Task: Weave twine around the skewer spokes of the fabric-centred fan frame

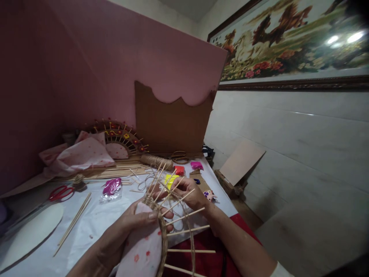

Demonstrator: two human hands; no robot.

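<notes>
My left hand point(131, 221) grips a half-round fan frame point(145, 250) covered in pale floral cloth, thumb on the face and fingers behind. Thin wooden sticks point(191, 251) radiate from its curved edge, where jute twine point(165, 246) is woven round them. Among the upper sticks my right hand point(188, 194) has its fingers pinched together on the twine. From there a loose length of twine point(190, 225) hangs down across the sticks. A yellow clay packet point(170, 181) lies just behind the right fingers.
Red-handled scissors point(61, 193), a white oval board point(34, 234), loose sticks point(73, 223) and a purple clay packet point(112, 187) lie to the left. Behind are a twine roll point(157, 161), floral cloth point(83, 154) and a decorated fan point(127, 138). Brown cardboard point(173, 127) stands at the back.
</notes>
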